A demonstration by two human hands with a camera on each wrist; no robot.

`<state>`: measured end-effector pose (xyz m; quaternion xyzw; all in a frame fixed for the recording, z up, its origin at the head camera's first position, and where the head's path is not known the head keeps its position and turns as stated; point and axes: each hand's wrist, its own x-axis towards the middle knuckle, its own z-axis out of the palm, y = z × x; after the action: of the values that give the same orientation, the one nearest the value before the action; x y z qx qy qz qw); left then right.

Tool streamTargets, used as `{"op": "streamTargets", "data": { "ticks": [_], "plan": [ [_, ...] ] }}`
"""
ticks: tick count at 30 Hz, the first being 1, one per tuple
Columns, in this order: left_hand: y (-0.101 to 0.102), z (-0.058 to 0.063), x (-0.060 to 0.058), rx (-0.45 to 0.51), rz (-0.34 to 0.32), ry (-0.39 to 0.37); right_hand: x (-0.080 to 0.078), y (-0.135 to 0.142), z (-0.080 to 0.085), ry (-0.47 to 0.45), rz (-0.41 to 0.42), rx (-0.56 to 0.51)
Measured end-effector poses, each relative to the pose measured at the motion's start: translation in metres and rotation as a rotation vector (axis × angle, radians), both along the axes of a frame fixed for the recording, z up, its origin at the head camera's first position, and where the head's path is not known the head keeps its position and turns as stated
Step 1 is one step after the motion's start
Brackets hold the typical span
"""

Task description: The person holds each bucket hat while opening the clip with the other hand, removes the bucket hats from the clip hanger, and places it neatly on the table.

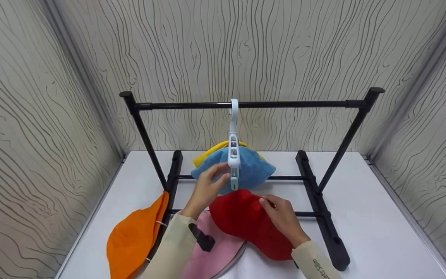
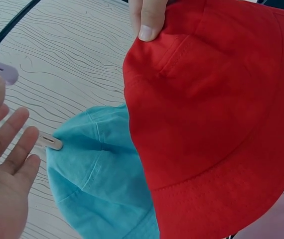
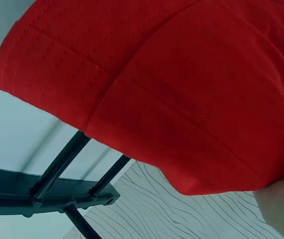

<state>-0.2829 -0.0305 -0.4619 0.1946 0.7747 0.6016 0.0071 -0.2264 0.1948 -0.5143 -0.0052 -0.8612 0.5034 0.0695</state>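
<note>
My right hand (image 1: 281, 215) pinches the crown of a red bucket hat (image 1: 242, 215), its thumb on the near side. The hat hangs just in front of and below a white hanger (image 1: 234, 149) with a pale green clip (image 1: 234, 182) at its lower end. My left hand (image 1: 211, 184) is beside the hanger, thumb and forefinger close to the clip. In the left wrist view its fingers are spread and fairly straight, with a fingertip at a lavender clip end (image 2: 5, 72). A blue bucket hat (image 2: 102, 159) hangs behind the red one, held by a beige clip (image 2: 51, 142).
The hanger hooks over the bar (image 1: 292, 104) of a black rack. A yellow hat (image 1: 217, 149) shows behind the blue one. An orange hat (image 1: 134, 236) leans against the rack's left foot, and a pink hat (image 1: 215, 252) lies below the red one. Patterned walls (image 1: 285, 46) enclose the white table (image 1: 378, 224).
</note>
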Motion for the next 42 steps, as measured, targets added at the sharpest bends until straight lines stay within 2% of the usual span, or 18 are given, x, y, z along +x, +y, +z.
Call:
{"op": "streamTargets", "data": {
  "ticks": [11,16,21,30,42],
  "plan": [
    [-0.008,-0.012,0.003,0.000,-0.011,-0.018,0.005,0.002,-0.010,-0.051,-0.015,0.014],
    [-0.010,-0.017,0.004,0.002,-0.009,-0.050,0.006,0.004,-0.014,-0.081,-0.032,0.005],
    [-0.013,-0.022,0.005,0.008,-0.007,-0.065,0.006,0.009,-0.019,-0.076,-0.046,0.009],
    [-0.016,-0.031,0.003,0.027,-0.018,-0.038,0.008,0.020,-0.031,-0.039,-0.082,0.061],
    [-0.020,-0.039,0.004,0.024,0.001,-0.077,0.005,0.036,-0.048,-0.081,-0.130,0.063]
  ]
}}
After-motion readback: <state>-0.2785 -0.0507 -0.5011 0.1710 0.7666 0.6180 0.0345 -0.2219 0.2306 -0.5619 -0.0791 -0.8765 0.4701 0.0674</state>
